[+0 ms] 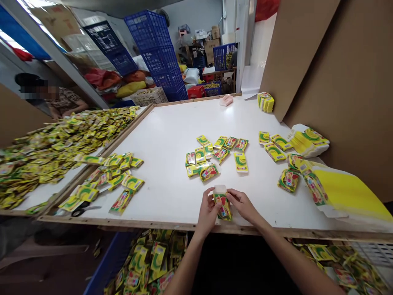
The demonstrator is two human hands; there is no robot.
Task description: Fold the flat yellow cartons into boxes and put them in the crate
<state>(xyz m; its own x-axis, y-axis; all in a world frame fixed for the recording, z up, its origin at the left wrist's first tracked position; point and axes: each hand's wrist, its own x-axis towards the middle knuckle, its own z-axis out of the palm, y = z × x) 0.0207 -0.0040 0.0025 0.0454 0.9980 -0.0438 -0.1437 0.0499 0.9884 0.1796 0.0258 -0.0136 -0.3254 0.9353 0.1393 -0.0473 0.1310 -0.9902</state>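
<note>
Close to the table's front edge, a small yellow and green printed carton (225, 211) stands between my hands, its pale top flap sticking up. My left hand (208, 213) is closed round its left side, the thumb across the printed front. With thumb and fingers, my right hand (241, 203) pinches its upper right edge. Just beyond my hands lies a loose group of similar cartons (208, 172), and one more carton (241, 162) rests to the right of them. What is inside the held carton is hidden.
Left on the white table (166, 135) lie more packets (132, 183) and black scissors (81, 209). At right are flat yellow carton sheets (353, 192) and a stack (310, 139). A person (64, 98) sits by a packet heap (70, 143). Below stands a filled blue crate (106, 262).
</note>
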